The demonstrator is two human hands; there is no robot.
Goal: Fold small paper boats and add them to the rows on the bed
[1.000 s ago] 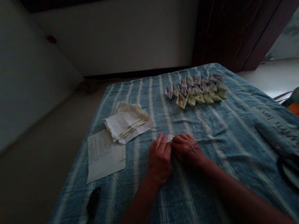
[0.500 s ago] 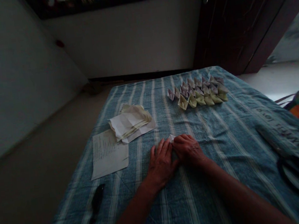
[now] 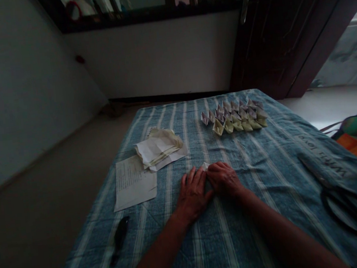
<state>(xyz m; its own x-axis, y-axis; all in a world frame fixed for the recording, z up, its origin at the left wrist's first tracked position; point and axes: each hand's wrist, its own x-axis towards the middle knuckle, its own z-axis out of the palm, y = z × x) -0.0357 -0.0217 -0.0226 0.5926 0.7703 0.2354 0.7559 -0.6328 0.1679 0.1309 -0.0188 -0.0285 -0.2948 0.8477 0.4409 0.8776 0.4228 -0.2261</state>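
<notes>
Both of my hands rest side by side on a blue striped cloth (image 3: 258,172). My left hand (image 3: 194,191) lies flat with its fingers stretched out, pressing down beside a small folded white paper (image 3: 204,165). My right hand (image 3: 224,179) is curled over that paper, which shows only as a small corner at the fingertips. Farther back, several folded paper boats (image 3: 235,116) stand in rows, pale yellow in front and whitish behind.
A loose pile of creased paper sheets (image 3: 158,148) lies to the left, with a flat printed sheet (image 3: 134,182) in front of it. A dark slim object (image 3: 119,238) lies near the cloth's left edge. Dark scissors (image 3: 346,202) lie at the right. A dark wooden door (image 3: 282,31) stands behind.
My left hand has flattened and spread its fingers on the cloth. The view has tilted up, showing more of the far wall and window.
</notes>
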